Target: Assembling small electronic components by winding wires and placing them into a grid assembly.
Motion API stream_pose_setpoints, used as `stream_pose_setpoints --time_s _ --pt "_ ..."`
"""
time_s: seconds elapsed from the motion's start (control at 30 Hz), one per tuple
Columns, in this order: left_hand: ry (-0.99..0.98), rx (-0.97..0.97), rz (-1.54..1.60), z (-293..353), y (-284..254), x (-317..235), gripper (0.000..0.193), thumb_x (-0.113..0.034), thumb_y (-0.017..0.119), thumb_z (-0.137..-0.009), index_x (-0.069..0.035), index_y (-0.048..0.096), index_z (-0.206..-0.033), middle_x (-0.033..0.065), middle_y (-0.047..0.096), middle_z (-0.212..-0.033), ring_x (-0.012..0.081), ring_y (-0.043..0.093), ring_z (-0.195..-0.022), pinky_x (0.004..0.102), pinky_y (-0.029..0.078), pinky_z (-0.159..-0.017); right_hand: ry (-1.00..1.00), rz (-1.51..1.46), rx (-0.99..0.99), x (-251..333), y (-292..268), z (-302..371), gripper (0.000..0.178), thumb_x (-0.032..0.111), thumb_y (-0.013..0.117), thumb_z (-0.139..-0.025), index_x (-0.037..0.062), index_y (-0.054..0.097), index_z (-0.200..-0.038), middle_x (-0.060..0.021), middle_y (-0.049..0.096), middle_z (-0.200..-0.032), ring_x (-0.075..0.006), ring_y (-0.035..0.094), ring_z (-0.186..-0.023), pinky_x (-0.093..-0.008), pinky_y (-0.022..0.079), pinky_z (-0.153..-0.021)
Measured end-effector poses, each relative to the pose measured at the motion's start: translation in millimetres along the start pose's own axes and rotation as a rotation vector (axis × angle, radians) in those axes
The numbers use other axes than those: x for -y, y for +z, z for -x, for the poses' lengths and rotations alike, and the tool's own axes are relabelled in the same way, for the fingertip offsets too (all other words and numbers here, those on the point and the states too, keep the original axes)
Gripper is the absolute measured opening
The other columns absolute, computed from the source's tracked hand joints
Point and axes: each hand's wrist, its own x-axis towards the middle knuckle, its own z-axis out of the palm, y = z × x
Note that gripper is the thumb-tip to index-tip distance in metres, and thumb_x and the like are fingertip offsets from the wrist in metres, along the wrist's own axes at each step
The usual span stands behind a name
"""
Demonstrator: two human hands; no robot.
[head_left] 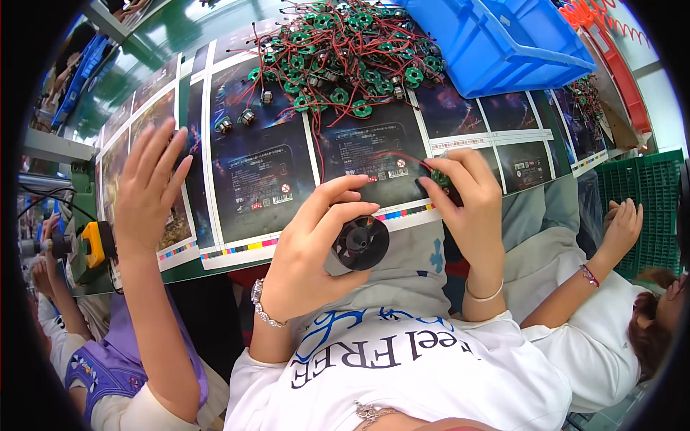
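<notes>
My left hand (298, 262) is closed around a black round plastic housing (376, 248), held over the near edge of the table. Its open side faces up, showing a small post in the middle. My right hand (474, 205) pinches a small green circuit board (440, 177) between thumb and fingers, to the right of the housing and apart from it. A thin red wire (392, 154) trails left from the board over the printed sheets. Part of the board is hidden by my fingers.
A heap of green round boards with red wires (338, 54) lies at the back. Right of it stands a blue bin (478, 61). Printed sheets (251, 161) cover the table. A co-worker's hand (144, 194) is raised at left; another (622, 226) is near a green crate (636, 172).
</notes>
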Motion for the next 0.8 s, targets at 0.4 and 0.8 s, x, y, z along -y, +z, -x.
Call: stream_pose_setpoints --time_s 0.4,0.8 --pt "0.013 0.094 0.258 6.7 4.1 -17.0 0.059 0.003 0.075 -0.055 -0.004 0.059 -0.112 0.0159 0.049 -0.133 0.0267 0.058 -0.108 0.0353 0.048 -0.091 -0.049 -0.372 0.243 25.3 -6.9 17.9 0.021 -0.006 0.063 -0.071 0.0003 0.065 -0.091 -0.0072 0.063 -0.088 -0.0173 0.052 -0.072 -0.0256 0.042 -0.066" --pt "0.027 0.0 0.642 17.1 0.9 -17.7 0.064 -0.002 0.079 -0.049 -0.004 0.062 -0.111 0.0205 0.059 -0.121 0.0296 0.058 -0.111 0.0407 0.046 -0.094 0.101 -0.788 0.44 27.8 -5.8 23.6 0.02 -0.006 0.058 -0.075 -0.0006 0.063 -0.094 -0.0073 0.059 -0.083 -0.0154 0.047 -0.07 -0.0242 0.037 -0.063"
